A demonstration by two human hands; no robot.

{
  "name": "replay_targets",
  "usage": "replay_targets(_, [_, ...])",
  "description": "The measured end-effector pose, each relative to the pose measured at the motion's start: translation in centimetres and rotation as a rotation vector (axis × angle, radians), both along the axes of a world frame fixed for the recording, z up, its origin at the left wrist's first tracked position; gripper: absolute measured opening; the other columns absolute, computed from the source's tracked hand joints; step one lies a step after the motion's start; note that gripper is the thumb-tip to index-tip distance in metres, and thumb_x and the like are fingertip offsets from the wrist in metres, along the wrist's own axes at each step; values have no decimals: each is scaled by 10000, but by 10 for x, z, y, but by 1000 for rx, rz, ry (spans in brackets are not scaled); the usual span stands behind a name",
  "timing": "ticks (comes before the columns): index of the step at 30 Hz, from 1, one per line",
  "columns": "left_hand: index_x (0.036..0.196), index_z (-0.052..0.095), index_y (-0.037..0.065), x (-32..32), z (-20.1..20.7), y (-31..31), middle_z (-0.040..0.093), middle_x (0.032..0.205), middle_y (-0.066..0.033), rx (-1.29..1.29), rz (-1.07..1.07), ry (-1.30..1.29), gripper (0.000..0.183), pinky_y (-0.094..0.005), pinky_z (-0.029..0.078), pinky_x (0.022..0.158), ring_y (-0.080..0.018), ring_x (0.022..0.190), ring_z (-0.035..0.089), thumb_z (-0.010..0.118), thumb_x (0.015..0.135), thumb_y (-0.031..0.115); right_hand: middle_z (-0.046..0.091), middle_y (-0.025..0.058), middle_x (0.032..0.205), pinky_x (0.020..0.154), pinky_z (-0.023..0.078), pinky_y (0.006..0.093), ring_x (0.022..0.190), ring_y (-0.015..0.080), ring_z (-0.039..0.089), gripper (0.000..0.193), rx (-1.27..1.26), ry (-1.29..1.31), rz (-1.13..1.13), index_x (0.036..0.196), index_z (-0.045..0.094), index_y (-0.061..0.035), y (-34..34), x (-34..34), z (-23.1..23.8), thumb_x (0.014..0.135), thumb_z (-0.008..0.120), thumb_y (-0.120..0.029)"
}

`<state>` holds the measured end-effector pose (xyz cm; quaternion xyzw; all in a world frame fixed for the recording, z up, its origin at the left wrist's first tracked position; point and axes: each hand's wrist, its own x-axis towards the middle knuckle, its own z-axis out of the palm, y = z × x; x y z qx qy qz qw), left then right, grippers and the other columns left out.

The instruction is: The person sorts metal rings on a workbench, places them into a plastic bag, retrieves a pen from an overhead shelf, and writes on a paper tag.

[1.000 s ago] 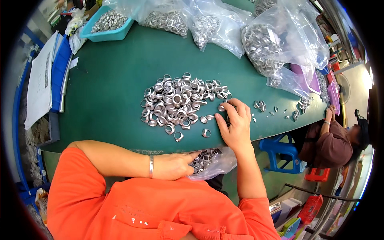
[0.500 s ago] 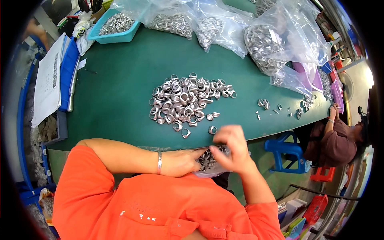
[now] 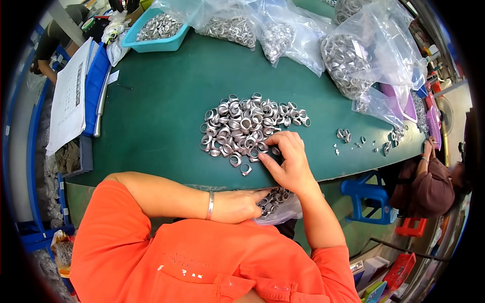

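Note:
A pile of small silver metal rings (image 3: pixel 242 126) lies in the middle of the green table (image 3: pixel 166 111). My right hand (image 3: pixel 288 164) rests on the pile's near right edge, fingers spread over a few rings. My left hand (image 3: pixel 237 206) is below the table's front edge and holds the mouth of a clear plastic bag (image 3: pixel 280 207) that has several rings in it. A silver bangle is on my left wrist.
Clear bags full of rings (image 3: pixel 353 60) line the far and right side. A teal tray of rings (image 3: pixel 159 28) sits far left, by papers (image 3: pixel 68 96) and a blue folder. Loose rings (image 3: pixel 348 136) lie at right. A seated person (image 3: pixel 429 182) is at the right edge, near a blue stool (image 3: pixel 366 199).
My right hand went from the pile down to the bag at the table edge, then came back up onto the pile. My left hand stayed at the bag.

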<state>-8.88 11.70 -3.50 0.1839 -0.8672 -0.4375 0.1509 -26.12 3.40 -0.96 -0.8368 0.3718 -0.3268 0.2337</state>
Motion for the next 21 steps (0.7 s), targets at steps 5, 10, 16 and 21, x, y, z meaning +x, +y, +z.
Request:
replay_targets(5, [703,564,-47,0,1,1,289,1390,-387,69,4,-16,148,-474,382,1011,-505,1266,363,590,723,97,585,53,874,758,380,364,840,255,530,186,34,-100,45,836,558,-54,-2,-7,-6,723,706,-61])
replay_targets(10, [702,569,-52,0,2,1,296,1388,-383,68,5,-20,154,-468,381,1015,-502,1259,374,588,724,99,588,45,938,776,381,376,881,246,537,177,-28,-1,104,888,613,-82,5,-4,6,727,683,-57])
replay_targets(16, [717,582,-55,-1,2,1,315,1378,-381,35,2,-29,144,-465,381,1019,-496,1253,384,574,730,88,584,45,988,795,387,396,914,252,540,197,-161,130,120,934,643,-107,8,-3,-3,746,654,-49])
replay_targets(21, [719,582,-46,-2,-2,0,432,1263,-368,-102,72,39,128,-444,456,914,-465,1127,503,573,729,81,581,66,982,776,382,401,915,270,535,267,-74,93,126,914,625,-92,6,-5,7,704,733,-216])
